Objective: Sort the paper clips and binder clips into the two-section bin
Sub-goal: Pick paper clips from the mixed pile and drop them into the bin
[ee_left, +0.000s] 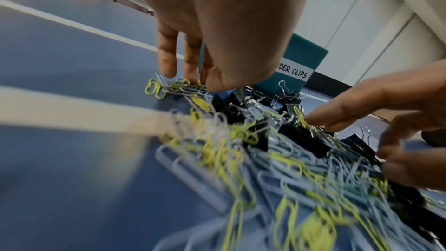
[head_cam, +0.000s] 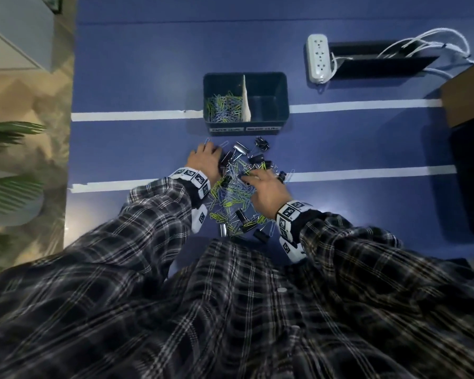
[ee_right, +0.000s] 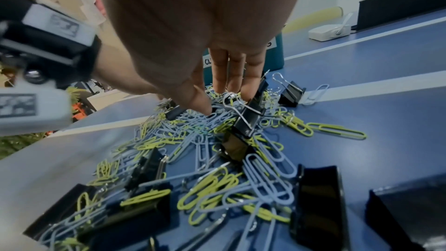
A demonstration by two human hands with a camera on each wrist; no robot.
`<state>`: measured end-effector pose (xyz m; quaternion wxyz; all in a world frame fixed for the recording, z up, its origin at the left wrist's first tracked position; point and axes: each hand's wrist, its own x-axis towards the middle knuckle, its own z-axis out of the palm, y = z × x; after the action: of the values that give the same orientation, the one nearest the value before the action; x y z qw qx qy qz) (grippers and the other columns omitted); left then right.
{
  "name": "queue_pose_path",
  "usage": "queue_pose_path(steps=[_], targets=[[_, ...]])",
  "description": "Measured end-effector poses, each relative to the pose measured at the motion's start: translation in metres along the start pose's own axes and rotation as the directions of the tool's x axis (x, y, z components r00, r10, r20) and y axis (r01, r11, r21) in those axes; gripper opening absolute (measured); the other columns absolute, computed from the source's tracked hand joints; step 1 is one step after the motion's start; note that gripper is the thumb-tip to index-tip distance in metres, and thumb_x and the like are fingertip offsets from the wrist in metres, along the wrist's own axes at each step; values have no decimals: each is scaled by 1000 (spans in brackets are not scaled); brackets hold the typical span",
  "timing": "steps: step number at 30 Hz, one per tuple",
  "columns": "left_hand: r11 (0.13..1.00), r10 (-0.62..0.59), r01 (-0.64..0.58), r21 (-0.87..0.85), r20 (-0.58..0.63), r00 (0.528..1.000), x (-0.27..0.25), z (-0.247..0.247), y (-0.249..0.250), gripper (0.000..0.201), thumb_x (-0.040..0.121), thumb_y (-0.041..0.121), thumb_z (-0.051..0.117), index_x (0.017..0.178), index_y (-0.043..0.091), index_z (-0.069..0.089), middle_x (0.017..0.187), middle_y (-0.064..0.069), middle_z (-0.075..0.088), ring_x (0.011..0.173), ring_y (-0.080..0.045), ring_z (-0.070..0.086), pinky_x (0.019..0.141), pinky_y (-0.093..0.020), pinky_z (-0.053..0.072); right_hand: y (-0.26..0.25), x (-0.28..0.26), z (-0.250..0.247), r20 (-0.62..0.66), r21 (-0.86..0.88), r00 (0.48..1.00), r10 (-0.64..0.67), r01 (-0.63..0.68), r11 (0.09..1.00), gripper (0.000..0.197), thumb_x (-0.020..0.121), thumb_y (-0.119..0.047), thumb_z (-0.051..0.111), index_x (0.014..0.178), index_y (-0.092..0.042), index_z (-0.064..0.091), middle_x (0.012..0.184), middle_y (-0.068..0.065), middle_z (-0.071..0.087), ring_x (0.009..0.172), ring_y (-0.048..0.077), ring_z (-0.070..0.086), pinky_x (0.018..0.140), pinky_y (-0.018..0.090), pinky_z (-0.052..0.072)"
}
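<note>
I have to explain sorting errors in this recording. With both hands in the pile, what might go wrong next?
Paper clips lie tangled among binder clips, so the right hand or left hand may lift both kinds together. A mixed grab could land in the bin, whose left section already holds paper clips.

One bin (head_cam: 246, 127) with two sections. One power strip (head_cam: 318, 58). Two hands, left hand (head_cam: 205, 160) and right hand (head_cam: 268, 191). Paper clips (head_cam: 231, 194) and binder clips (head_cam: 241, 149): too many to count.

Blue table (head_cam: 137, 77) carries bin (head_cam: 246, 124), clip pile (head_cam: 238, 187), power strip (head_cam: 317, 58).
</note>
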<state>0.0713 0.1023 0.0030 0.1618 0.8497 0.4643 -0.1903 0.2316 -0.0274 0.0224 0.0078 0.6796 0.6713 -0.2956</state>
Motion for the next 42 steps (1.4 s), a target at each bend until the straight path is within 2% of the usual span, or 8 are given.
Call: queue_pose_path(steps=[7, 10, 14, 23, 30, 33, 37, 42], targets=[[981, -74, 54, -185, -100, 992, -60, 37, -13, 59, 82, 11, 54, 140, 16, 41, 135, -10, 43, 122, -31, 40, 93, -44, 47, 5, -5, 6, -6, 9, 1000, -25, 25, 1000, 57, 81, -4, 54, 136, -19, 51, 138, 4, 48, 128, 24, 42, 103, 43, 44], [964, -37, -1, -265, -137, 990, -72, 38, -16, 50, 80, 11, 55, 130, 16, 54, 132, -9, 49, 122, -31, 44, 96, -45, 45, 6, -8, 10, -34, 45, 999, -13, 15, 999, 48, 81, -5, 55, 127, -19, 58, 129, 3, 54, 121, 23, 47, 102, 43, 44], [959, -107, 40, -280, -227, 968, -57, 17, -25, 49, 82, 13, 52, 131, 16, 49, 131, -10, 48, 119, -30, 46, 98, -43, 42, 6, -11, 9, -128, 42, 992, 11, -6, 999, 42, 77, -4, 57, 116, -19, 63, 118, 3, 59, 113, 23, 51, 97, 43, 45], [993, -58, 71, -95, 140, 988, -18, -4, -22, 75, 89, 19, 51, 151, 12, 10, 160, -5, 3, 147, -28, 8, 117, -47, 22, 5, -13, 4, -26, 14, 1000, 15, -14, 1000, 35, 82, -5, 57, 111, -19, 68, 106, 3, 64, 100, 20, 58, 88, 38, 54], [984, -36, 28, -178, -38, 999, -64, 34, -10, 49, 95, 16, 42, 143, 10, 35, 153, -9, 31, 143, -31, 23, 112, -45, 34, -3, -3, 4, -13, 25, 1000, -26, 26, 999, 59, 79, 1, 53, 133, -21, 55, 139, 5, 53, 124, 25, 51, 95, 43, 52], [967, -78, 61, -247, -59, 995, -79, 46, -9, 45, 91, 15, 44, 136, 15, 46, 146, -6, 43, 135, -32, 34, 101, -46, 45, -8, -1, 8, -51, -3, 998, -30, 29, 1000, 54, 80, -3, 57, 132, -18, 56, 132, 5, 55, 122, 25, 50, 99, 43, 49], [969, -44, 25, -244, -73, 996, -90, 57, -12, 38, 86, 22, 46, 121, 18, 58, 118, -11, 65, 110, -31, 52, 85, -42, 52, -21, 2, 20, -50, -4, 999, 11, -11, 1000, 45, 85, -10, 58, 130, -16, 54, 121, 7, 55, 109, 26, 58, 84, 40, 56], [945, -164, 98, -311, -194, 967, -100, 57, -18, 36, 87, 30, 55, 122, 20, 58, 116, -7, 60, 109, -28, 50, 83, -40, 48, -32, 10, 28, 58, -86, 994, 92, -87, 992, 51, 84, -8, 65, 132, -10, 46, 124, 15, 47, 105, 30, 59, 86, 40, 57]])
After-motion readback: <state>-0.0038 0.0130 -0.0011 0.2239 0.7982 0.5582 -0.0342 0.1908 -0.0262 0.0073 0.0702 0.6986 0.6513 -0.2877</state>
